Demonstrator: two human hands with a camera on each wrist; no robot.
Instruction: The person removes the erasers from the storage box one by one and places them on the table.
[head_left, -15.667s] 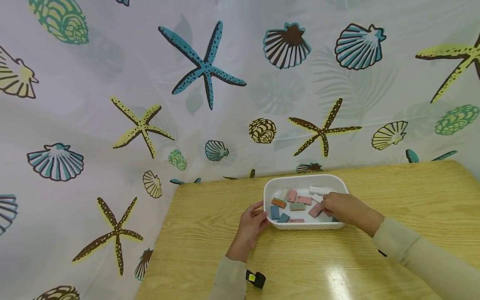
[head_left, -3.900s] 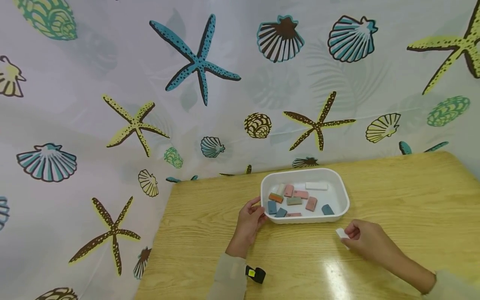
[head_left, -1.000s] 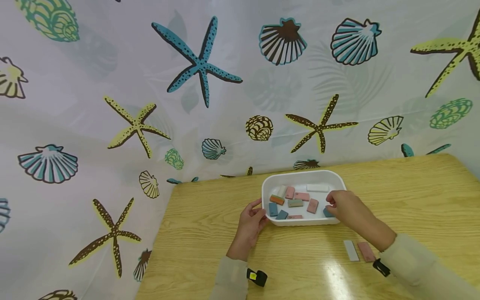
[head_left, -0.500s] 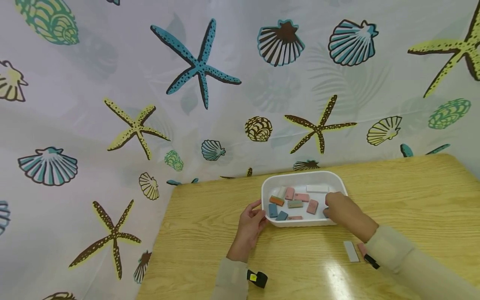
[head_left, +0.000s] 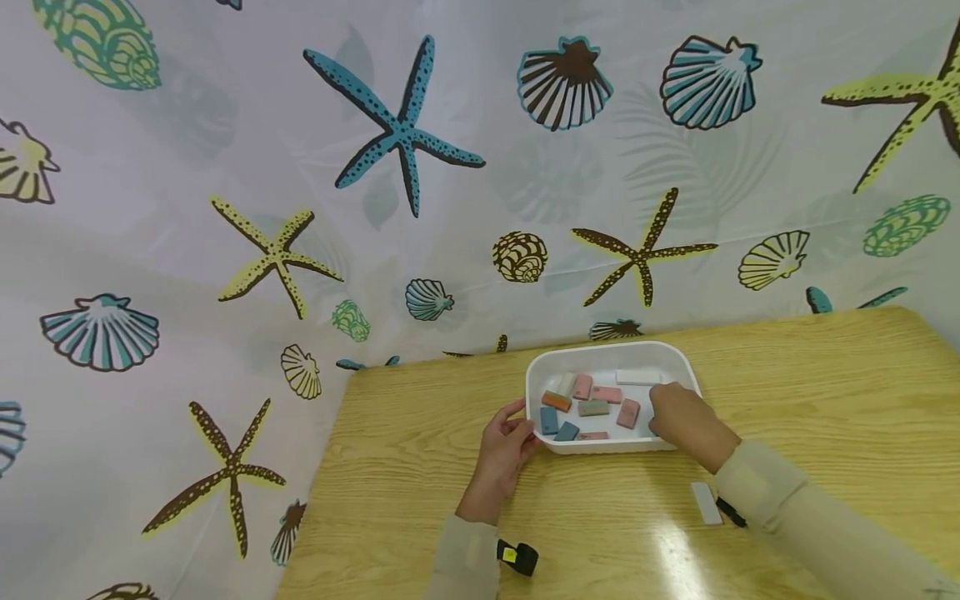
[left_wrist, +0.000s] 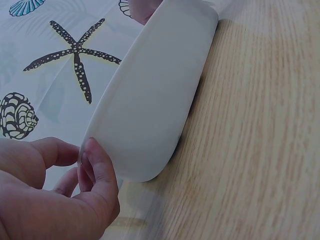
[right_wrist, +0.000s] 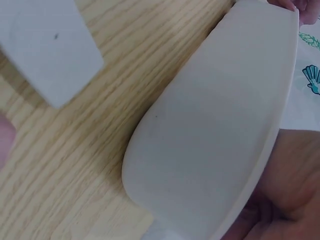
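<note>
My left hand (head_left: 501, 454) grips the left end of the white plastic tray (head_left: 600, 447), thumb and fingers pinching its rim in the left wrist view. Inside lie several small eraser-like blocks: an orange block (head_left: 557, 402), a pink block (head_left: 628, 413), a blue block (head_left: 550, 420), a grey-green block (head_left: 593, 407) and a long white block (head_left: 638, 377). My right hand (head_left: 684, 422) reaches over the right end into the tray. Its fingertips are hidden by the hand and the tray wall; I cannot tell whether they hold a block.
On the table (head_left: 405, 475), a white block (head_left: 706, 503) lies in front of the tray's right end, under the right forearm. A pink piece (right_wrist: 5, 139) shows at the right wrist view's edge. Behind the table hangs a shell-and-starfish curtain (head_left: 450, 183).
The right hand carried a white block out to the table, then returned to the tray. Over the last second it shifted left, now covering the blue block there. The left hand stays put.
</note>
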